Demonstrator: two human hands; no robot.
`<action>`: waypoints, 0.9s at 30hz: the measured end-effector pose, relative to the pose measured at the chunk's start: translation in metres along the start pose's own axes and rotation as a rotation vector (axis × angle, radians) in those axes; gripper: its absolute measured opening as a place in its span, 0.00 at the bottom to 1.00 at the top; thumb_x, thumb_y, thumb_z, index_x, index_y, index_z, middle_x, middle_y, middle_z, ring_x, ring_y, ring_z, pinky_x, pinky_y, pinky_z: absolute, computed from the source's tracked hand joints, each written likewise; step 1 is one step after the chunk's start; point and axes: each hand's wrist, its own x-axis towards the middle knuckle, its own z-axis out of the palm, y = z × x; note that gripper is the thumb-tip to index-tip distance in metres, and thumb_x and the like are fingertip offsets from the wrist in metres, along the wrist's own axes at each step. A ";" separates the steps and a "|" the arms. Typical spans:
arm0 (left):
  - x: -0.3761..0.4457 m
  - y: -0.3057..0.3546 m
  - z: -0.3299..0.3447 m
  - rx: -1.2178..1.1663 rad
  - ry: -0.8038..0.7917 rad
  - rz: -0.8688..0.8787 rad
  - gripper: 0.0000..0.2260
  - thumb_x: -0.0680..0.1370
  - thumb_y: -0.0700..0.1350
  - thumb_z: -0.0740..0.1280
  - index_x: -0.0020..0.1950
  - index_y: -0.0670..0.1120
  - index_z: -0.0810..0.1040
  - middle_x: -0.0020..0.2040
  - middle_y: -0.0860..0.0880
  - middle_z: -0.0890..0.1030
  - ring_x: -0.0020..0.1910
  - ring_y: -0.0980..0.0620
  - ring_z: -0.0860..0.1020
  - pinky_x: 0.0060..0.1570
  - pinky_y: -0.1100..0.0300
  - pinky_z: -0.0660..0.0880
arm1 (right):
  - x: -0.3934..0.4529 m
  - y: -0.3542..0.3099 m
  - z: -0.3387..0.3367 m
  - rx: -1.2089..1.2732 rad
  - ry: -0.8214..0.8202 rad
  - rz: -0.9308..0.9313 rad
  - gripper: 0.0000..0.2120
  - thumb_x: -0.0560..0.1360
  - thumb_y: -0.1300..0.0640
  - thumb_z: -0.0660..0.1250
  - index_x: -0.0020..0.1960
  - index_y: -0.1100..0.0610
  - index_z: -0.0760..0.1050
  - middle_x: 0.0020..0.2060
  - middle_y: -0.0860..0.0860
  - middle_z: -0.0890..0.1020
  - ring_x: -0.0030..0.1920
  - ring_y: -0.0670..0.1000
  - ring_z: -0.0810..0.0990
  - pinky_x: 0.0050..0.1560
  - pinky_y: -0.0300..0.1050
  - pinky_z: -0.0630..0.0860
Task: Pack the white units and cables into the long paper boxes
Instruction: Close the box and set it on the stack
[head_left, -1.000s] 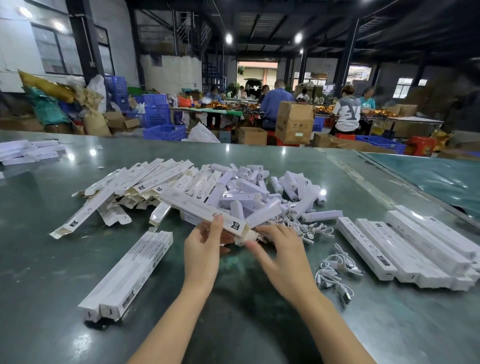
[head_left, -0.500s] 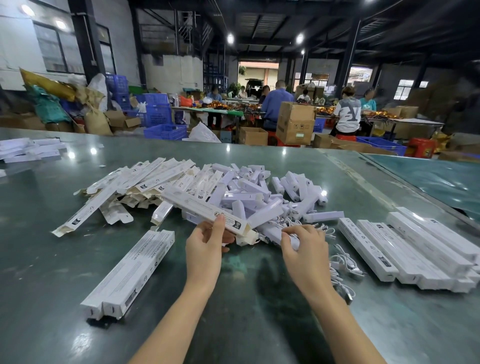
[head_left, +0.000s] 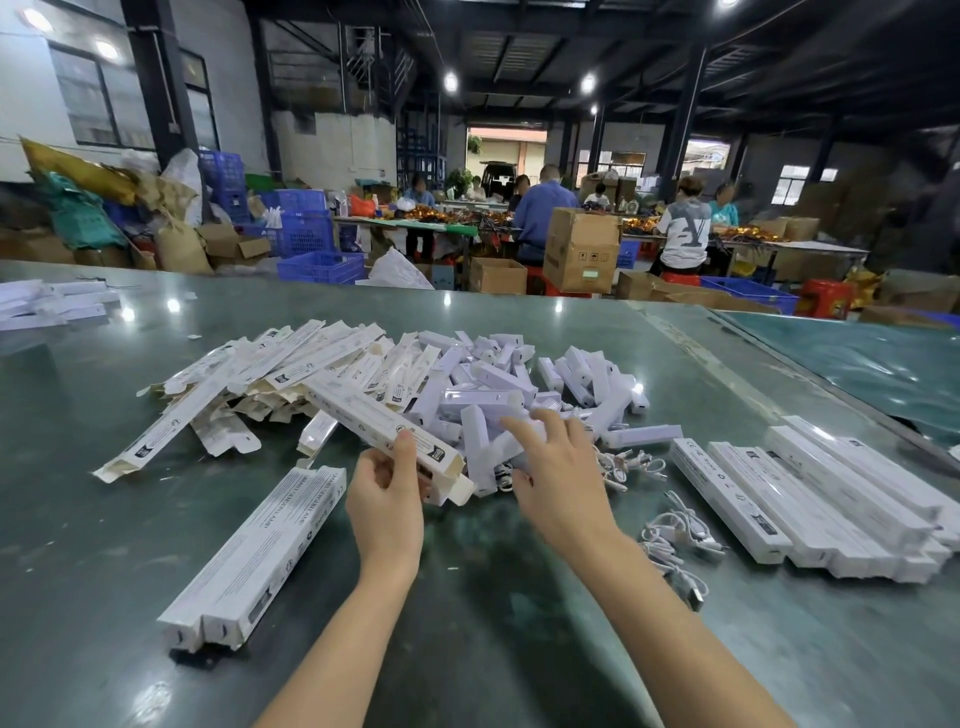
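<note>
My left hand (head_left: 387, 491) grips the near end of a long white paper box (head_left: 374, 423), whose open flap points right and toward me. A heap of white units (head_left: 498, 395) lies in the middle of the green table (head_left: 467, 597). My right hand (head_left: 558, 467) hovers over the near edge of that heap with its fingers spread; they hold nothing that I can see. Loose white cables (head_left: 675, 540) lie to the right of my right hand. Flat empty paper boxes (head_left: 270, 369) are piled on the left of the heap.
Two closed long boxes (head_left: 260, 556) lie side by side at the near left. A row of closed boxes (head_left: 831, 504) is stacked at the right. More white boxes (head_left: 47, 304) sit at the far left edge. People work at tables behind, among cartons and blue crates.
My right hand has opened and moved up from the cables and units near the box end to above the heap. My left hand keeps its hold on the long box.
</note>
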 end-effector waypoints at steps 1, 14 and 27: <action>0.001 -0.001 0.000 0.009 -0.006 0.002 0.14 0.80 0.53 0.66 0.42 0.44 0.75 0.35 0.48 0.80 0.27 0.60 0.76 0.33 0.67 0.73 | 0.005 -0.002 0.002 -0.049 -0.041 -0.051 0.27 0.76 0.60 0.63 0.73 0.48 0.64 0.71 0.52 0.64 0.67 0.57 0.62 0.67 0.48 0.59; 0.009 -0.008 0.002 -0.060 -0.042 -0.039 0.17 0.79 0.55 0.66 0.54 0.41 0.79 0.45 0.45 0.85 0.44 0.48 0.84 0.42 0.59 0.78 | -0.019 -0.016 -0.035 1.086 0.615 0.207 0.10 0.75 0.53 0.69 0.50 0.47 0.68 0.36 0.45 0.80 0.32 0.44 0.74 0.34 0.35 0.73; 0.006 -0.004 0.002 -0.102 -0.147 -0.043 0.16 0.79 0.54 0.67 0.51 0.40 0.79 0.37 0.46 0.85 0.35 0.51 0.83 0.41 0.54 0.78 | -0.027 -0.012 -0.023 1.367 0.489 0.492 0.05 0.75 0.58 0.70 0.48 0.59 0.77 0.32 0.54 0.77 0.29 0.48 0.74 0.32 0.39 0.75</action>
